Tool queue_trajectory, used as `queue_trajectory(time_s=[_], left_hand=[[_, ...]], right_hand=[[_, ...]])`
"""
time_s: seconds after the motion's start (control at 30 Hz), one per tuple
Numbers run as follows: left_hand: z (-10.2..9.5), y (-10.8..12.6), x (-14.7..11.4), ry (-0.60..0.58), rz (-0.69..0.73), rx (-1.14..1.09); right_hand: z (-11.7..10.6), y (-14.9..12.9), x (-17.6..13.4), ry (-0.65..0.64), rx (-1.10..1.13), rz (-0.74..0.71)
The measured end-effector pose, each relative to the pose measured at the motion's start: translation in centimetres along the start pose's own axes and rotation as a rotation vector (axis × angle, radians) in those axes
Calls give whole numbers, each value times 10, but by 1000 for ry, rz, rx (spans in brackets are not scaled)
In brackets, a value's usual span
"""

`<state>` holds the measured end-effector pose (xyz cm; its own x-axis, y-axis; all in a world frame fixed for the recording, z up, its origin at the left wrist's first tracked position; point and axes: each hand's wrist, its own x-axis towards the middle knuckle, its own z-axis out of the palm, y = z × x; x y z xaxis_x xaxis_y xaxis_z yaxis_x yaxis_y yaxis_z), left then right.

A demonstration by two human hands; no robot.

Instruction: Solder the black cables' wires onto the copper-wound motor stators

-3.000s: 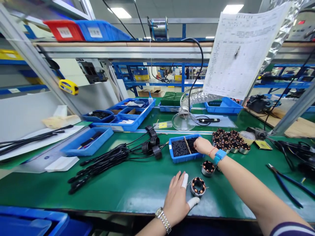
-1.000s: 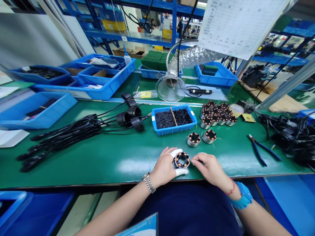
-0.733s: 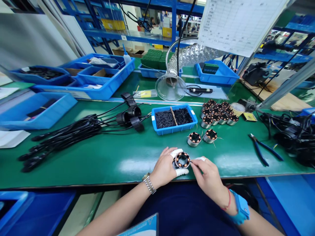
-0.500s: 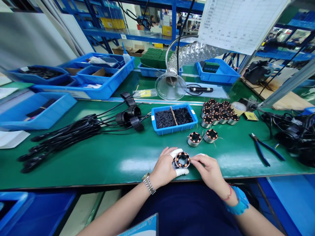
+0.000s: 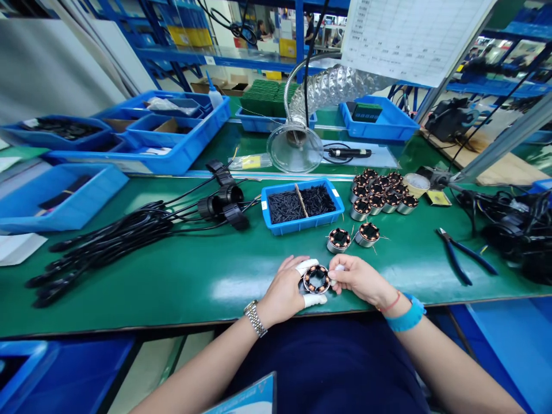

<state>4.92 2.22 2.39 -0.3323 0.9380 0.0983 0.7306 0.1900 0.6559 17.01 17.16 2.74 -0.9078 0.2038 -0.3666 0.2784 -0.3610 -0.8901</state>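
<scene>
A person's two hands met over the front edge of a green bench (image 5: 172,293). The left hand (image 5: 283,294) was clamped around a copper-wound ring (image 5: 307,280), thumb and forefinger, both in white covers, on either side of it. The right hand (image 5: 357,279) had its fingertips pinched together at the ring's right edge; anything between them was too small to tell. Just beyond stood two similar rings, one nearer the left (image 5: 338,248), one nearer the right (image 5: 368,242). Behind these, a blue tray (image 5: 302,226) held short black tubes in two compartments. Black cables (image 5: 142,230) lay to the left, pliers (image 5: 452,253) to the right.
</scene>
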Motion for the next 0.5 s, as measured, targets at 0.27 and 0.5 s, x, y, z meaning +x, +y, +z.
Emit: queue_trajectory(time_s=[0.27,0.5], left_hand=[[7,5,-9,54,-96,39],[-18,-10,-26,13,-168,-180]], right_hand=[[-6,7,-21,174,-165,-182],[18,27,-42,264,-805,-516]])
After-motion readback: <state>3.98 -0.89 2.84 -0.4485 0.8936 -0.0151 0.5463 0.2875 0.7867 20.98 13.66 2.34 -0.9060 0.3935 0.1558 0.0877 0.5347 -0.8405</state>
